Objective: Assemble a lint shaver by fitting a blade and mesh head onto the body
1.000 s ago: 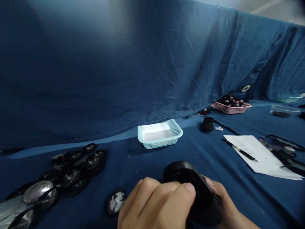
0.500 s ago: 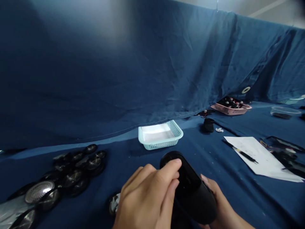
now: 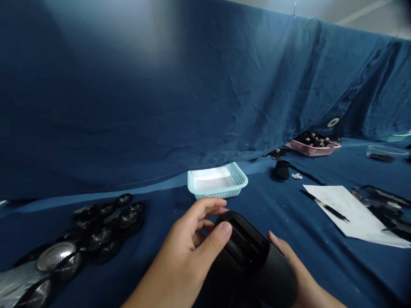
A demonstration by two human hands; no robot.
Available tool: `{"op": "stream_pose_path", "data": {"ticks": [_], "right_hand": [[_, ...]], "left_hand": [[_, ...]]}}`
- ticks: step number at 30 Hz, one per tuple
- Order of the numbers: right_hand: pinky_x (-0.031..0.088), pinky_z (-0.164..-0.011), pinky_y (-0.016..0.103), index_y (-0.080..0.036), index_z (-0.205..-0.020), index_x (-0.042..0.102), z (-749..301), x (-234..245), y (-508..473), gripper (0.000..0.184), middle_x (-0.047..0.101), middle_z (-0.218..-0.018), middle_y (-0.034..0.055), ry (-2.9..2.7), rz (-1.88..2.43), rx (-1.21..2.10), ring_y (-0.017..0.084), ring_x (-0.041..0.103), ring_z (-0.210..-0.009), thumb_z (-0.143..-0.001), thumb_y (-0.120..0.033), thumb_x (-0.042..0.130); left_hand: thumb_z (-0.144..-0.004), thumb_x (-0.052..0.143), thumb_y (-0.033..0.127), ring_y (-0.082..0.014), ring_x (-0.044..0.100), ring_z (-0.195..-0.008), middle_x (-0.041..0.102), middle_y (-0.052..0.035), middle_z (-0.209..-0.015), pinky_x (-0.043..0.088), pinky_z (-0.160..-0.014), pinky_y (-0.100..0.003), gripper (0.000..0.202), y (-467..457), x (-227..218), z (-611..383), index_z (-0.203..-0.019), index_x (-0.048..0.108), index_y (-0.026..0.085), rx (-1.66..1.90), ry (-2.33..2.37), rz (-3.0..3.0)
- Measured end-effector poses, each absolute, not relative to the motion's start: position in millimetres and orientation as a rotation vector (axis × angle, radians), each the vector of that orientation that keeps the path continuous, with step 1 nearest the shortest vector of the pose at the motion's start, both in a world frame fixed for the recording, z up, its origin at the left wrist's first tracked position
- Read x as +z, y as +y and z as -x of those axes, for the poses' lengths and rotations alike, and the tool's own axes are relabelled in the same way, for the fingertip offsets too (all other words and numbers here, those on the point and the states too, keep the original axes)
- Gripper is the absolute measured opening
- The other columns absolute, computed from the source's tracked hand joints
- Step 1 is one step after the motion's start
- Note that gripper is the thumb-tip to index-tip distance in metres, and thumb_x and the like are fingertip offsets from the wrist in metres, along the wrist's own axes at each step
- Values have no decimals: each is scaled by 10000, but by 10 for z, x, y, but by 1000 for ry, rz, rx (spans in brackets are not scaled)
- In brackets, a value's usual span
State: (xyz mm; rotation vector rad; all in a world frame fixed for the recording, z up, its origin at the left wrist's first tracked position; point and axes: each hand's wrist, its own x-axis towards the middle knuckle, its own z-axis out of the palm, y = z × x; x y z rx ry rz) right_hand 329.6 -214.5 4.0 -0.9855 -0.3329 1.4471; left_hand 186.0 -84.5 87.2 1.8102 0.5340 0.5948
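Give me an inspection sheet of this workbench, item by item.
Surface: blue cloth covers the bench, with small pale specks.
Job's things: black cylindrical housing, held over the bench.
Clutter: round black mesh-faced discs grouped left; white paper with a black pen right; teal basket and pink basket ahead.
Hands: left hand open, thumb on the housing; right hand gripping its side.
Cables: thin wires among dark parts, far right.
Surroundings: blue curtain behind.

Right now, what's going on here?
A person has a black cylinder between both hands. The right hand supports it from the side, and the left hand has its thumb on it, fingers spread. Black disks lie to the left, and a teal basket sits ahead.
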Motion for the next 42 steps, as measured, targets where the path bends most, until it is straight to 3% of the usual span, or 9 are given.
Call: {"op": "stream_pose_path", "data": {"ticks": [6,10,12,16,23,30,35,38,42], "right_hand": [[217,-268,111,-88,-468,572,-3529,-84,-2090,842,399,-305,-7,-121,1041,1553,35,361,-226,-806,-822,337],[357,-322,153,-116,-772,634,-3687,-60,-2017,602,621,-593,20,-303,889,1374,67,480,-327,-923,-641,381],[441,-403,189,-149,-864,617,-3728,-45,-1987,456,640,-738,14,-356,837,1303,85,537,-435,-919,-575,464],[496,-567,248,-155,-903,613,-3758,-87,-1954,323,609,-813,13,-397,868,1229,126,583,-632,-886,-477,591],[502,-701,304,-153,-1027,612,-3760,-127,-1933,314,635,-879,34,-470,945,1133,167,617,-756,-854,-410,665],[491,-744,337,-152,-1104,595,-3795,-143,-1932,292,641,-891,52,-571,976,1077,190,622,-807,-901,-362,601],[495,-738,334,-197,-1284,552,-3920,-97,-1987,516,623,-978,46,-671,1188,881,188,620,-810,-788,-247,684],[471,-885,370,-268,-1415,435,-4044,-15,-2065,733,558,-1202,68,-981,1493,498,234,566,-1057,-738,-172,699],[286,-1128,461,-339,-1487,287,-4143,210,-2172,924,280,-1520,52,-1594,1783,188,280,297,-1385,-675,-58,627]], "left_hand": [[-898,582,336,-176,644,-785,630,-77,-1015,555,-584,-251,324,-790,854,-1939,-1191,528,208,464,521,-1459],[-877,608,320,-183,653,-818,586,-83,-1114,584,-670,-297,330,-802,822,-1970,-1176,512,221,471,609,-1329],[-873,610,294,-190,652,-854,573,-88,-1146,590,-721,-315,305,-823,795,-1982,-1152,515,215,469,632,-1286],[-858,615,228,-224,621,-978,571,-100,-1128,587,-788,-339,278,-872,684,-2019,-1109,501,193,439,642,-1201],[-762,675,123,-202,622,-922,573,-83,-1079,571,-787,-342,403,-971,431,-2085,-1077,433,196,491,633,-1137],[-724,696,112,-198,635,-888,602,-70,-1025,540,-814,-349,461,-996,373,-2101,-1088,426,196,492,631,-1123],[-728,698,98,-207,633,-923,585,-80,-1034,552,-838,-360,472,-1029,420,-2086,-1104,427,192,493,654,-1071],[-734,695,102,-212,645,-910,583,-83,-1034,557,-854,-377,474,-1055,438,-2073,-1116,428,186,471,654,-1031],[-692,680,83,-230,643,-909,608,-90,-1010,553,-826,-374,486,-1093,397,-2074,-1104,443,184,424,637,-1014]]}}
